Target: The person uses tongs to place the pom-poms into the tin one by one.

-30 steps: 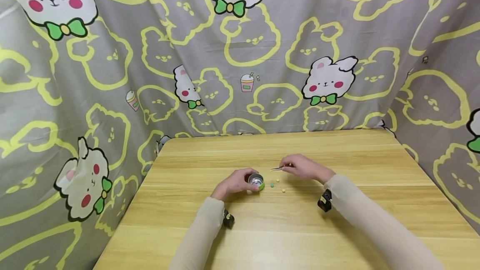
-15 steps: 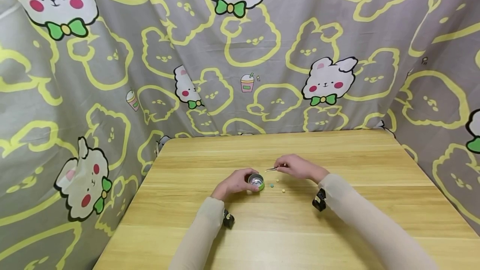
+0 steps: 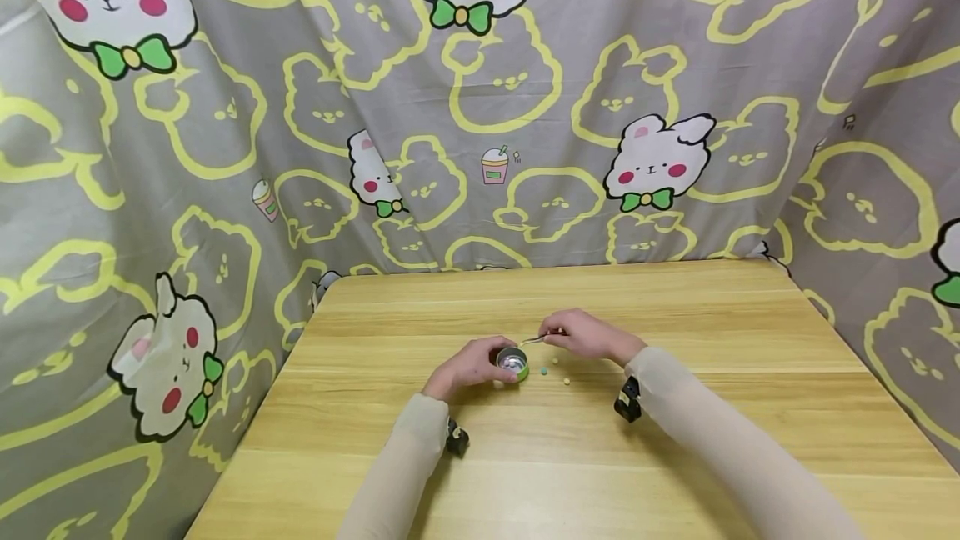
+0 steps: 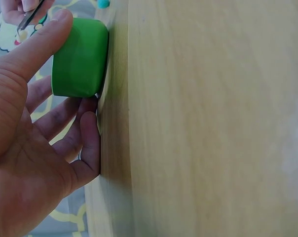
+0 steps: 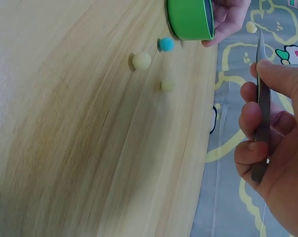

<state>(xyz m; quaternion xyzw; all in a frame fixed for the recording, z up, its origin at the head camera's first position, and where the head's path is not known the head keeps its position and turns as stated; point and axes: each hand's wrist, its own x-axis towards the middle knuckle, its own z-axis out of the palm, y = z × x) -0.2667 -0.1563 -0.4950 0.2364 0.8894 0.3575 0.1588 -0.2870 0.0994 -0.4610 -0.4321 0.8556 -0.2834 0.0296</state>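
My left hand (image 3: 474, 362) holds a small round green tin (image 3: 522, 372) on the table, thumb on the near side and fingers behind; its top is open and its inside is shiny metal. In the right wrist view, my right hand (image 5: 282, 128) pinches metal tweezers (image 5: 262, 108), with a small pale yellow ball (image 5: 251, 27) at their tips. The head view has those tips just beside the tin's far rim. On the table right of the tin lie a blue-green ball (image 5: 166, 44) and two pale yellow balls, one nearer (image 5: 141, 60) and one farther (image 5: 167, 85).
The wooden table (image 3: 600, 457) reaches to a grey curtain (image 3: 480, 107) with yellow outlines and cartoon animals, which hangs behind and at both sides. Each wrist carries a black camera, one on the left (image 3: 457, 438) and one on the right (image 3: 627, 400).
My right hand has moved left with the tweezers and the yellow ball, bringing their tips up to the tin. The left hand, the tin and the loose balls have stayed in place.
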